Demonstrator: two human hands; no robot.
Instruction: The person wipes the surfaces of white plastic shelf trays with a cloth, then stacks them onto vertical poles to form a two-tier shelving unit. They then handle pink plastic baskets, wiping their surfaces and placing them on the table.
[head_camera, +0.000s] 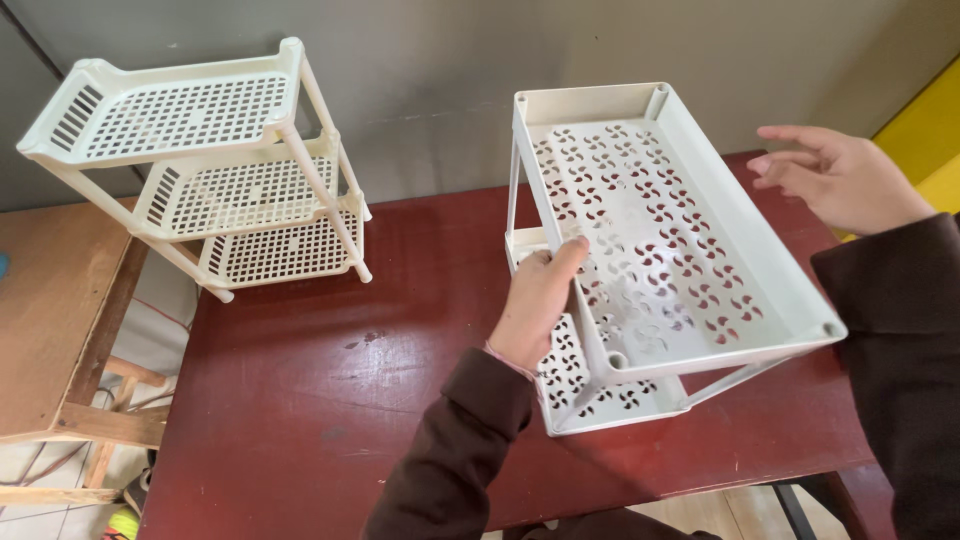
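The left hand (538, 300) grips the near-left rim of the cream two-tier plastic rack (660, 250), thumb laid over the top edge and fingers curled behind it — a closed hold on the upper shelf's long side rail; the right hand (840, 175) hangs free in the air, fingers spread and loosely open, holding nothing, just off the rack's far-right edge and apart from it.

The rack stands on the dark red table (330, 400), right of centre; its top shelf (690, 215), pierced with pinwheel cut-outs, runs its long axis from about eleven o'clock at the wall to five o'clock toward the person, and the shelf looks tilted, its right side lower than the gripped side. The lower shelf (600, 395) shows under it at the near end, with slim posts between the two.

From the left hand the bulk of the rack lies toward two o'clock; from the right hand it lies toward eight o'clock, so the rack sits between the hands, the left touching it and the right only near.

Well apart, at ten o'clock on the table's far-left corner, leans a second cream rack (210, 170) — three grid-pattern shelves on posts, tipped over toward the wall; beside it stands a wooden table (50, 310).
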